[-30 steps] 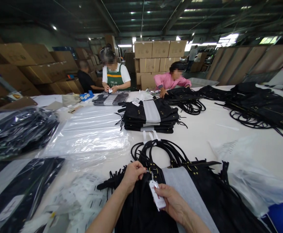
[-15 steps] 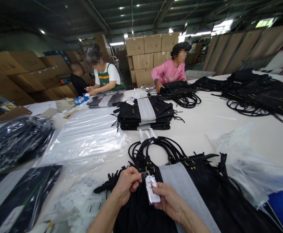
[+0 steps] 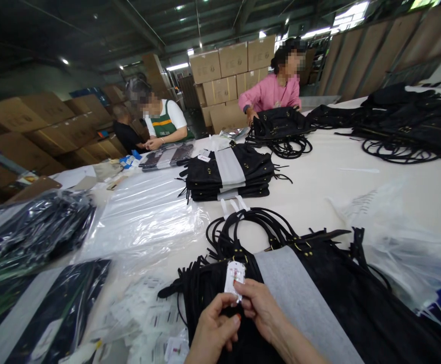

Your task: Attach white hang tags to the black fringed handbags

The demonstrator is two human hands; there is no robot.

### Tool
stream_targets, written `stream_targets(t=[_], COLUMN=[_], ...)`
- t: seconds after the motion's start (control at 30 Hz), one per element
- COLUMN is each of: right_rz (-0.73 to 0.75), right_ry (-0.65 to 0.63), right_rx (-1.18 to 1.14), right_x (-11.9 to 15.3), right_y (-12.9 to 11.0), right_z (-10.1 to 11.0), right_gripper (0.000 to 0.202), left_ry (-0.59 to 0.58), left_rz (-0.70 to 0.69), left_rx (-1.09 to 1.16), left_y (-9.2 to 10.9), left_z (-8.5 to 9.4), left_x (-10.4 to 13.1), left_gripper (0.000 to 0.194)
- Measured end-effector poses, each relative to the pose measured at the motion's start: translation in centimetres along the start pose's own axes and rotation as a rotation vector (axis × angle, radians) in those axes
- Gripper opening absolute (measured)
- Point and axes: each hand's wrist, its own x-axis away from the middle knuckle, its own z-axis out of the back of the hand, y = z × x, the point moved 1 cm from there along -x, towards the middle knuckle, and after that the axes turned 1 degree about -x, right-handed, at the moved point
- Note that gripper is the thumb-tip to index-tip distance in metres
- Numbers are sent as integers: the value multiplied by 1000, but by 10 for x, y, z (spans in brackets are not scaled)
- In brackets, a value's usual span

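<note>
A white hang tag [image 3: 235,275] with small print hangs at the handle base of a black handbag [image 3: 334,288]. My right hand [image 3: 261,308] pinches the tag's lower right edge between thumb and fingers. Just below the tag is my left hand [image 3: 214,326], its fingers loosely bent and the thumb apart from them; I see nothing held there. The bag lies flat, with a grey paper band [image 3: 303,293] across it and its looped black handles [image 3: 250,222] pointing away from me. Fringe [image 3: 193,273] hangs at the bag's left side.
Beyond the bag sits a stack of banded black bags [image 3: 231,172]. Clear plastic sleeves [image 3: 148,207] and wrapped bags [image 3: 42,227] lie left; small white packets [image 3: 144,313] lie nearer. Crumpled plastic [image 3: 390,242] is right. Two co-workers [image 3: 167,124] [image 3: 271,91] stand across the table.
My left hand has come down from the handle base to below the tag. The tag now lies flatter and faces me, still in my right hand. The view has tilted slightly.
</note>
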Motion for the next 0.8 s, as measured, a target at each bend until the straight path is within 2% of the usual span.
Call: stream_targets(t=[0.13, 0.33, 0.47, 0.57, 0.67, 0.8], right_rz=[48, 163, 215, 352, 438, 386], right_ry=[54, -68, 55, 177, 208, 244], right_rx=[-45, 69, 248, 307, 330, 404], right_x=[1, 9, 16, 18, 14, 9], right_y=[8, 13, 7, -6, -19, -23], right_z=[-5, -6, 5, 13, 20, 29], right_gripper=[32, 37, 30, 23, 30, 41], left_ry=[45, 92, 237, 326, 335, 265], left_rz=[-14, -16, 13, 46, 43, -4], left_rx=[7, 3, -34, -127, -287, -366], left_y=[2, 14, 17, 13, 7, -6], left_z=[-1, -2, -3, -1, 10, 30], left_x=[-4, -16, -27, -31, -22, 20], left_gripper=[50, 48, 30, 25, 24, 14])
